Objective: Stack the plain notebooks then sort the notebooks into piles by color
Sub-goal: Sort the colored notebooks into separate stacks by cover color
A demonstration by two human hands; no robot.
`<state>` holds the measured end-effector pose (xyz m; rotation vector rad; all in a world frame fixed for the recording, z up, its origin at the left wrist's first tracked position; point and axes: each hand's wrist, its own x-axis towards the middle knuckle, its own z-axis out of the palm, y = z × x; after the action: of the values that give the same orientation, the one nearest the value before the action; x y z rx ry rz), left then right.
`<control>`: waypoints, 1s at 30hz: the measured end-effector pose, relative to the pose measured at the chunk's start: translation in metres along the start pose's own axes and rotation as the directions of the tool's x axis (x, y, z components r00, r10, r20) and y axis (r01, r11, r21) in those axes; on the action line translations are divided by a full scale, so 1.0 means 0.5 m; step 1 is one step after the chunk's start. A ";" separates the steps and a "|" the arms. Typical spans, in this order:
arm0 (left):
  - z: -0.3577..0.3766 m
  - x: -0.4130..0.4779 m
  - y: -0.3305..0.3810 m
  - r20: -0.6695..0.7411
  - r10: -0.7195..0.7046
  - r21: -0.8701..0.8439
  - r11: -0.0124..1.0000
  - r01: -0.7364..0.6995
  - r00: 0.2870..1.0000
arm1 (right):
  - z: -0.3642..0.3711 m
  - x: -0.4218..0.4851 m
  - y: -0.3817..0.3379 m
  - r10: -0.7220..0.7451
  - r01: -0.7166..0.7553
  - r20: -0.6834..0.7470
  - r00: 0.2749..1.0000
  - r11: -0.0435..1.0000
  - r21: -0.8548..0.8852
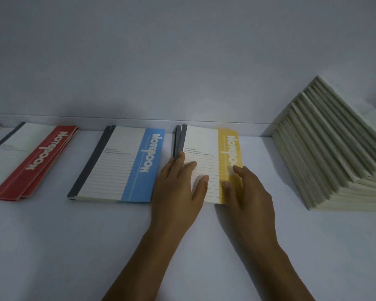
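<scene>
Now the left hand (178, 187) lies flat, fingers straight, on the spine side of the yellow notebook pile (204, 144), right hand (245, 192) spread loosely on its yellow band, neither gripping, pile on the counter (74, 246) between the blue notebooks (117, 166) and the plain stack (326, 153).

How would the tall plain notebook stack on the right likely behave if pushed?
The plain stack is tall and already stepped sideways, so it would probably shear or spill rather than slide whole. So many notebooks together likely make it heavy to lift in one go.
</scene>
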<state>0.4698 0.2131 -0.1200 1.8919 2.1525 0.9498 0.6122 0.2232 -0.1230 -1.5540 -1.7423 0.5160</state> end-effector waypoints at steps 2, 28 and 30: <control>0.002 0.000 -0.003 -0.005 -0.001 0.022 1.000 0.001 1.000 | 0.002 0.001 0.000 -0.024 0.024 -0.016 1.000 1.000 -0.006; -0.436 -0.319 -0.316 -0.222 0.233 0.286 0.944 -0.165 0.947 | 0.141 -0.363 -0.382 -0.176 0.168 0.083 0.981 0.981 0.094; -0.502 -0.372 -0.380 -0.238 0.175 0.329 0.940 -0.090 0.955 | 0.191 -0.415 -0.440 -0.221 0.206 0.117 0.968 0.971 0.124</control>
<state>0.2268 -0.0563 -0.0766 2.1913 2.4841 0.9807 0.3933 -0.0025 -0.0804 -1.2610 -1.9185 0.6055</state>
